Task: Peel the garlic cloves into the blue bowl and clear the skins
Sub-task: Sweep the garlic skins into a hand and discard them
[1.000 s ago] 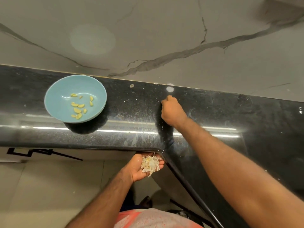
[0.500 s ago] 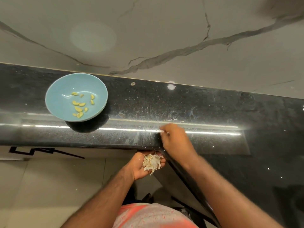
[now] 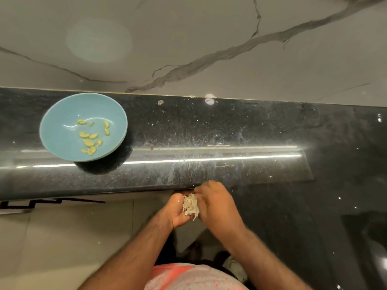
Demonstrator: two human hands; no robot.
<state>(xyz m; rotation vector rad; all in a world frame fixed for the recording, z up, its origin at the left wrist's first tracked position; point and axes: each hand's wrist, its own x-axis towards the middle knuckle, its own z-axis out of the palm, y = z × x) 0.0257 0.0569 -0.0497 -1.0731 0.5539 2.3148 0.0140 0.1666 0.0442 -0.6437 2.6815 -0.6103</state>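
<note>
Black polished counter point(image 3: 230, 126), seen from above, ran along a pale veined wall point(image 3: 188, 38); a long strip of light was mirrored in its surface. Pale smears and flecks point(image 3: 160, 102) marked the stone between the wall and the front edge.

Blue bowl point(image 3: 60, 126): stood on the counter at the far left, well apart from both hands. Peeled garlic cloves point(image 3: 89, 142), yellowish, lay scattered loose across its bottom.

Left hand point(image 3: 177, 212): held just below the front edge of the counter, out over the tiled floor point(image 3: 62, 237), palm up and cupped, its fingers curled round a heap of dry whitish skins point(image 3: 190, 205).

Right hand point(image 3: 217, 206): lay just beside the left one at the counter edge, back of the hand upward, touching the heap of skins from the right. Its fingertips were hidden behind the heap and the knuckles, so I could not tell whether it pinched any skins or only pressed against them.

Both forearms were bare. A pink and white shirt point(image 3: 188, 277) showed at the lower edge, beneath the arms.
</note>
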